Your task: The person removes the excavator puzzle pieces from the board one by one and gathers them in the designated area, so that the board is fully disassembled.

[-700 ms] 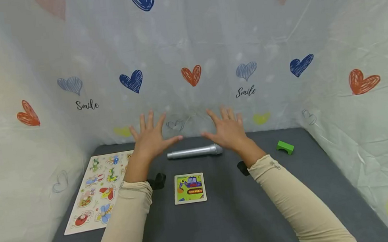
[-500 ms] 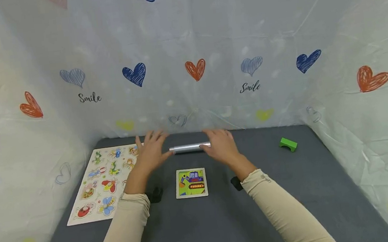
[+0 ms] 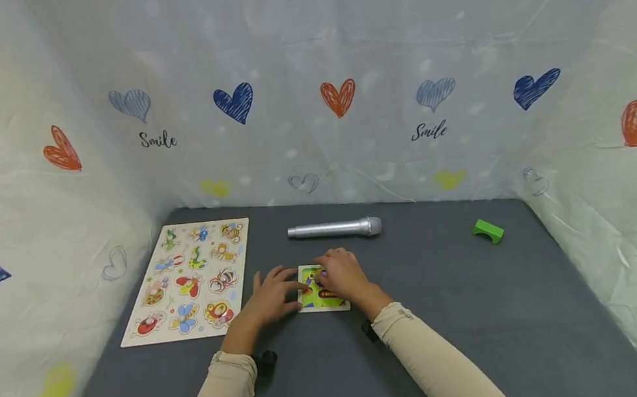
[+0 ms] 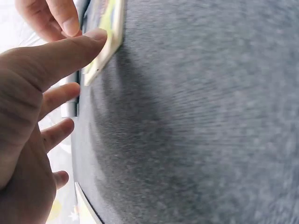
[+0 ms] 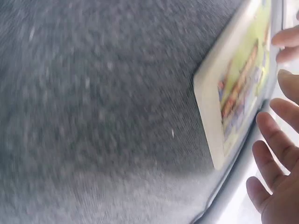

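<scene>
Small excavator puzzle: pale wood frame, glossy printed face. Insect puzzle board: light wood, smooth printed top. Microphone: silver, satin finish. Table cover: grey cloth, matt, napped. Backdrop sheet: thin glossy plastic, creased. Green block: matt

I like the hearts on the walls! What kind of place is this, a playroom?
Probably a small play corner: a grey tabletop walled in by white sheeting printed with hearts, with children's things on it, namely an insect peg puzzle, a little digger puzzle and a green block.
</scene>
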Available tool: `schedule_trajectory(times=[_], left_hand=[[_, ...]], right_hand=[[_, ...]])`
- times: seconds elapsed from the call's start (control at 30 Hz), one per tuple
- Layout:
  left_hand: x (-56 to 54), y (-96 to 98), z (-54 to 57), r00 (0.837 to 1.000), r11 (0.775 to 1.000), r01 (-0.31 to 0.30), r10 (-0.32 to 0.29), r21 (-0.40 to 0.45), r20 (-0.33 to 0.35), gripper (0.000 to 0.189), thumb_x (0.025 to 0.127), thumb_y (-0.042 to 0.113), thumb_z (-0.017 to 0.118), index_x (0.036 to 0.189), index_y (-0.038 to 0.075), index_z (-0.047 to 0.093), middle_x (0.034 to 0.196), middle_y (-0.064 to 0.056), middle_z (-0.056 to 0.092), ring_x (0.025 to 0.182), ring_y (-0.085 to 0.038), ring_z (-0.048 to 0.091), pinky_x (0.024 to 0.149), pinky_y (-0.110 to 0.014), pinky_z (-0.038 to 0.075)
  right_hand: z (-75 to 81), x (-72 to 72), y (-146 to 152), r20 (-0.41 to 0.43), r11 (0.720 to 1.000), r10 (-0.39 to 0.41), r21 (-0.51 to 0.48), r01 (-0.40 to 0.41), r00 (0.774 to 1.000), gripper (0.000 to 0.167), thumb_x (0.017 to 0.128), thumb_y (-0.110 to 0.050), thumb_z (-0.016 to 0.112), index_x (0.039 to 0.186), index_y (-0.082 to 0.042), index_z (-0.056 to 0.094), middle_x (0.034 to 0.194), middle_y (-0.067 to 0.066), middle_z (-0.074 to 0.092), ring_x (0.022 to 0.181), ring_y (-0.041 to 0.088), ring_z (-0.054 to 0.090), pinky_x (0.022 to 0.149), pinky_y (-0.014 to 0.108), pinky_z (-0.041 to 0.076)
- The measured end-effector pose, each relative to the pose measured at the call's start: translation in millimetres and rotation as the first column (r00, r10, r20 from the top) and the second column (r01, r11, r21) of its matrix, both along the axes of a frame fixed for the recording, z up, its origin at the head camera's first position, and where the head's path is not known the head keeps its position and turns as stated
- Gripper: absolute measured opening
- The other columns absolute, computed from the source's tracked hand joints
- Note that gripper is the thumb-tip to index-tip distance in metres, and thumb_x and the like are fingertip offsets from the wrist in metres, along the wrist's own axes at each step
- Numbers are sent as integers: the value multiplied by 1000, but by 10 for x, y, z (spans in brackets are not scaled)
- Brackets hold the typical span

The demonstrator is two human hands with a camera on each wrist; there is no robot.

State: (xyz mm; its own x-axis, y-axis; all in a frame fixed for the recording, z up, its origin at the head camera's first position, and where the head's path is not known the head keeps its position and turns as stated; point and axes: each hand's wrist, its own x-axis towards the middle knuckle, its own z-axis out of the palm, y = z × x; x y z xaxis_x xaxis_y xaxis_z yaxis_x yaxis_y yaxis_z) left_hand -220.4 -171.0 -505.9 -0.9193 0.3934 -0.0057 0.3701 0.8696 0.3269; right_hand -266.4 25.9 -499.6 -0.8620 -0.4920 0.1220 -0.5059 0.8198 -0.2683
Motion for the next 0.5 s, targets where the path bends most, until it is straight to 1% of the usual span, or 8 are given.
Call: schedule_trajectory(times=[0.13, 0.27, 0.4, 0.5], left_hand=[[-1, 8, -55, 999, 1000, 29, -29, 8, 15, 37, 86, 32, 73, 122, 25, 69, 148, -9, 44, 141, -42, 29, 104, -77, 13], [-2, 2, -68, 998, 1000, 26, -27, 12, 53, 37, 87, 32, 72, 124, 26, 69, 150, -7, 43, 143, -40, 26, 105, -76, 11], [-18, -7, -53, 997, 1000, 24, -25, 13, 79, 37, 87, 31, 72, 124, 26, 69, 151, -6, 42, 144, -38, 25, 106, -75, 10], [-45, -9, -38, 996, 1000, 22, -23, 15, 82, 37, 87, 31, 73, 124, 26, 69, 151, -5, 43, 144, -37, 26, 107, -75, 10]], right_hand=[[-61, -10, -25, 1, 999, 18, 38, -18, 1000, 34, 92, -33, 66, 122, -17, 68, 115, 4, 64, 111, 27, 55, 96, 47, 43], [-122, -24, -47, 23, 998, 12, 60, -14, 1000, 35, 91, -35, 67, 123, -19, 68, 116, 3, 62, 111, 26, 54, 98, 46, 41], [-154, -54, -63, 43, 999, -4, 52, 2, 999, 35, 90, -35, 69, 122, -20, 69, 117, 3, 62, 111, 26, 53, 98, 46, 41], [-148, -90, -75, 49, 999, -20, 27, 19, 999, 34, 89, -35, 70, 119, -19, 69, 115, 3, 62, 111, 26, 54, 98, 46, 41]])
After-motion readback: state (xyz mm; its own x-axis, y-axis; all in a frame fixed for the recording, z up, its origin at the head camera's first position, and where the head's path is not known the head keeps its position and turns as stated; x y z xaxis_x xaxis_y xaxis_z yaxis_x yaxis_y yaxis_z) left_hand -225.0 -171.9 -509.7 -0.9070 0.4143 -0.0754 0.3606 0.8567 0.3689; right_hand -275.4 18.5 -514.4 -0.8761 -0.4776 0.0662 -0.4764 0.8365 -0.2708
